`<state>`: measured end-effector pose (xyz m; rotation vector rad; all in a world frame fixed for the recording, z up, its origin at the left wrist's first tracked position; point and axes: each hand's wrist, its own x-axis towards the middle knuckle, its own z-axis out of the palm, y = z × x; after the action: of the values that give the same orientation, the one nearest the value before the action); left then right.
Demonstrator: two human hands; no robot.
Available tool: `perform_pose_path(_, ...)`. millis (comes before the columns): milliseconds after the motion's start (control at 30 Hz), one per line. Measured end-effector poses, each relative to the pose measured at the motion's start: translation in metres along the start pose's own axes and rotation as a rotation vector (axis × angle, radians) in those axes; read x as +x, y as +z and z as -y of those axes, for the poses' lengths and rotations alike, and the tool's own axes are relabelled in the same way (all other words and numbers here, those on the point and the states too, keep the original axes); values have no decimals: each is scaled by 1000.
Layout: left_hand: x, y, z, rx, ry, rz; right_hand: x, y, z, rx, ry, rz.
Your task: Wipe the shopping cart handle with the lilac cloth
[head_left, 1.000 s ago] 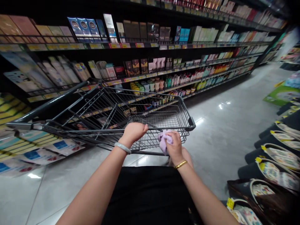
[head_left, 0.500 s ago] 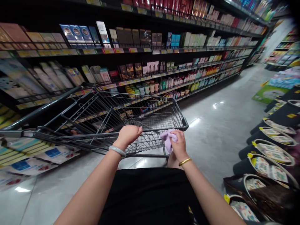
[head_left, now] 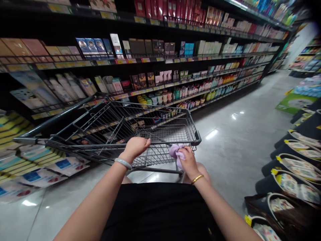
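A grey wire shopping cart (head_left: 160,129) stands sideways in front of me, with nothing seen in its basket. My left hand (head_left: 136,147), with a pale bangle at the wrist, is closed at the cart's near top rail; whether it grips the rail is hard to make out. My right hand (head_left: 188,160), with a gold bangle, is closed on a crumpled light purple cloth (head_left: 177,153). The cloth lies against the near side of the basket, close to its right end.
Shelves (head_left: 150,88) of boxes and bottles run behind the cart. Dark buckets (head_left: 268,167) with packs in them line the right side. Stacked packages (head_left: 62,165) lie at the left. A green box (head_left: 296,102) stands farther back.
The right hand and the cloth have moved slightly down along the cart's side. The left hand is nearly where it was. The whole view has shifted a little.
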<state>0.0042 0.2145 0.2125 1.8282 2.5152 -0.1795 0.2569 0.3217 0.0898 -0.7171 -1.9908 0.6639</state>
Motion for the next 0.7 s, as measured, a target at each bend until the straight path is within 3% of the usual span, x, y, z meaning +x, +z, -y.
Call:
perform_pose_path(200, -12, -1, 13, 1, 15, 25, 13, -17, 30, -97, -143, -90)
perform_pose_path(367, -23, 0, 29, 4, 6, 62, 14, -27, 42, -203, -244, 52)
perform_pose_path(533, -36, -6, 45, 33, 25, 104, 16, -63, 37, -240, -176, 20)
perform_pose_path(600, -40, -12, 37, 79, 58, 65, 14, -73, 36, -242, -96, -22)
perform_pose_path(700, -43, -18, -3, 17, 160, -47, 2, -73, 40, -179, -114, 27)
